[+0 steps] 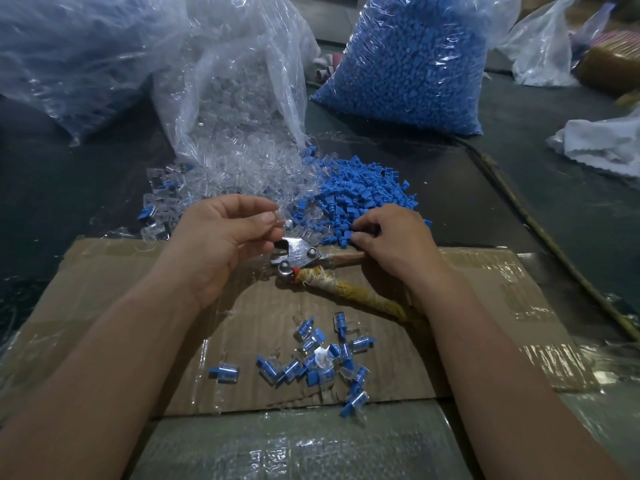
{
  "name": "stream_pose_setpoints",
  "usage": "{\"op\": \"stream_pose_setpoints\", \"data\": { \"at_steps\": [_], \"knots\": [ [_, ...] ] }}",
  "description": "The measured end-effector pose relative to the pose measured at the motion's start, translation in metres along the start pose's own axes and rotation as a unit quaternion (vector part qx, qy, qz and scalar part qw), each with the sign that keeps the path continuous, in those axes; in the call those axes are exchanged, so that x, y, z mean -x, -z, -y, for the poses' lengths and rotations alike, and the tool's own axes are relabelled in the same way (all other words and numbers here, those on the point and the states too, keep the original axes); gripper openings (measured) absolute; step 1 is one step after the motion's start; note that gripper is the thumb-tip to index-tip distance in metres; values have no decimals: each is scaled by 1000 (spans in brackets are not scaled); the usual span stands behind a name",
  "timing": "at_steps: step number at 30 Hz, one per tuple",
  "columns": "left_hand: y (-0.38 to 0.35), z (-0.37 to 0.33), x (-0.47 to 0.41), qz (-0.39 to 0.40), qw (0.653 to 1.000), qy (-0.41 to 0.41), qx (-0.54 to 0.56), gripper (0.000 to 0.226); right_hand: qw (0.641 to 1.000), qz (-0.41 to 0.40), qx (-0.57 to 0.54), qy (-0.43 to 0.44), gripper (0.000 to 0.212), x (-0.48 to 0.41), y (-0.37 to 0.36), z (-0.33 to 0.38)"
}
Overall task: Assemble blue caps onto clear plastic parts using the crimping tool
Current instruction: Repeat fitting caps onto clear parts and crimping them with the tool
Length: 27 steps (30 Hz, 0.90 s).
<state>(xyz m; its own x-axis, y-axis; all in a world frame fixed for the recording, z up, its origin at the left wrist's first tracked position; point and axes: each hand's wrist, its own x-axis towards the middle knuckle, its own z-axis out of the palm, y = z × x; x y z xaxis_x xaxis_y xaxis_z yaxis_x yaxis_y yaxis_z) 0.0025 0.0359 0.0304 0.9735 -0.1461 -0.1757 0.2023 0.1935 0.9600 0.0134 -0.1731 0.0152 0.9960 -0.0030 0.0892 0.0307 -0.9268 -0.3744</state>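
Head view: the left hand pinches a clear plastic part at its fingertips just above the crimping tool, which lies ungripped between both grips, while the right hand nips a blue cap at the edge of the pile; such light holds risk a dropped part or a skewed cap.

Both bare arms reach forward from the bottom corners and come closer together at the hands. The left hand is turned so its palm faces up and a bit to the right. Its thumb and fingers are bent, and their tips pinch a small clear part. The right hand has its back up. Its fingers curl down, and the tips touch the blue caps. I cannot tell if it holds one.
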Motion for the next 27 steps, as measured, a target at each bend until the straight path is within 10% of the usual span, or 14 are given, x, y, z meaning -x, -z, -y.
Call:
{"op": "stream_pose_setpoints", "data": {
  "at_steps": [9,27],
  "knots": [
    [-1,-1,0,3,1000,-1,-3,28,999,-19,-28,10,2,-1,-2,3],
    [-7,-4,5,57,998,13,36,25,931,-55,-353,72,29,29,13,45]
  ]
}}
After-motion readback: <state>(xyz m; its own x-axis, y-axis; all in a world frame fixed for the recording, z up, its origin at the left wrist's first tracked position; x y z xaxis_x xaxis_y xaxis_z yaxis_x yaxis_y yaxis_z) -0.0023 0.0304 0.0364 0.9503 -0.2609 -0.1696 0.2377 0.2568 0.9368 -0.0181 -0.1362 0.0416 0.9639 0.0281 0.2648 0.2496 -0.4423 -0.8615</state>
